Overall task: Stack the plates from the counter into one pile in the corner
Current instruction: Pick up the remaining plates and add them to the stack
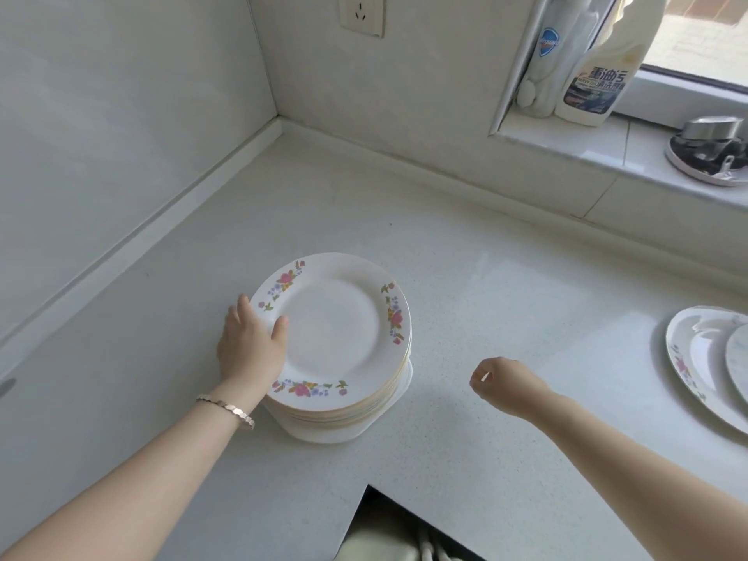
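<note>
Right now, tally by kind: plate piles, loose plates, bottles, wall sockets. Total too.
Plate pile: 1 (plates within can't be counted)
Loose plates, far right: 2
Bottles: 2
Wall socket: 1
Total: 6

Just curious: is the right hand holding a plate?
No: the right hand hovers empty above the white speckled counter, fingers loosely curled.
</note>
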The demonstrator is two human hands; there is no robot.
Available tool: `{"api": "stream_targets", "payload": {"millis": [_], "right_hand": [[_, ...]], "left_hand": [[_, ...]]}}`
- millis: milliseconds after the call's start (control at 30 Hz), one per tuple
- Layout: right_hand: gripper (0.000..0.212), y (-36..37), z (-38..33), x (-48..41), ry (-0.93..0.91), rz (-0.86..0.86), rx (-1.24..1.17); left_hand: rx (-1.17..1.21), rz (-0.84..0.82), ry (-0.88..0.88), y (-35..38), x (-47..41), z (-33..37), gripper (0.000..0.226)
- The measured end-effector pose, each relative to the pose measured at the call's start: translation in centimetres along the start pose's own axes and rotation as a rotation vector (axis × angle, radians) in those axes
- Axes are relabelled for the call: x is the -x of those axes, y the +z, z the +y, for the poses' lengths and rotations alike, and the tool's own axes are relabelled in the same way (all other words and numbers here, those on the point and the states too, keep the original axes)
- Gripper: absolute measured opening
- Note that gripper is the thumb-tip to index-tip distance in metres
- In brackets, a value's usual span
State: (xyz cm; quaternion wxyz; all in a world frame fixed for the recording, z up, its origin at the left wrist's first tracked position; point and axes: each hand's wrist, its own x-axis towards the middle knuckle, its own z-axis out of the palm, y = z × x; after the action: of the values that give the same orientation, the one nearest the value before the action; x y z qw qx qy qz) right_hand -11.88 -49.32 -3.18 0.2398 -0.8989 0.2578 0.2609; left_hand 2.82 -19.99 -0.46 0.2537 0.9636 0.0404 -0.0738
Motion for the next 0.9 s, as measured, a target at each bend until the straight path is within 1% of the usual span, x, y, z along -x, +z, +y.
{"api": "stream_targets", "payload": {"millis": [33,67,100,167,233,300,367,433,533,667,767,833,900], "right_hand": [[0.016,0.0,0.4,0.3,0.011,0.006,-0.025],[0.013,-0.1,1.0,0.7,0.028,0.014,-0.047],[0.012,-0.3,1.7,1.1,0.050,0.024,-0.067],[0.012,-0.6,3.4,2.0,0.098,0.046,-0.115],[0.012,-1.1,5.5,3.1,0.148,0.073,-0.177],[0.011,-1.7,8.1,4.3,0.185,0.101,-0.223],[0.012,-2.6,11.2,5.6,0.220,0.140,-0.262],[0.013,-3.4,14.6,7.0,0.258,0.178,-0.293],[0.011,-4.6,20.5,9.1,0.314,0.221,-0.358],[0.012,-6.3,28.6,11.3,0.388,0.287,-0.422],[0.017,-7.3,34.4,12.0,0.446,0.345,-0.404],[0.013,-8.1,38.2,11.9,0.503,0.349,-0.396],[0.018,-9.0,41.5,11.1,0.593,0.350,-0.426]], "left_hand": [[-0.097,0.045,0.094,0.0,0.4,1.1,0.064],[-0.138,0.072,0.214,0.1,1.0,2.4,0.063],[-0.138,0.064,0.340,0.2,1.5,3.9,0.058],[-0.105,-0.016,0.554,0.9,2.7,7.4,0.044],[-0.067,-0.109,0.656,2.3,4.0,11.3,0.032],[-0.111,-0.224,0.708,4.3,5.6,15.2,0.025],[-0.284,-0.341,0.787,6.7,7.5,18.5,0.025],[-0.440,-0.417,0.856,9.2,9.4,21.1,0.027],[-0.541,-0.483,0.884,12.9,12.5,24.4,0.028],[-0.584,-0.560,0.817,17.6,16.4,27.9,0.026],[-0.612,-0.587,0.769,20.6,18.6,29.8,0.025],[-0.605,-0.608,0.713,22.3,19.9,31.0,0.022],[-0.590,-0.626,0.650,23.9,20.9,31.7,0.017]]}}
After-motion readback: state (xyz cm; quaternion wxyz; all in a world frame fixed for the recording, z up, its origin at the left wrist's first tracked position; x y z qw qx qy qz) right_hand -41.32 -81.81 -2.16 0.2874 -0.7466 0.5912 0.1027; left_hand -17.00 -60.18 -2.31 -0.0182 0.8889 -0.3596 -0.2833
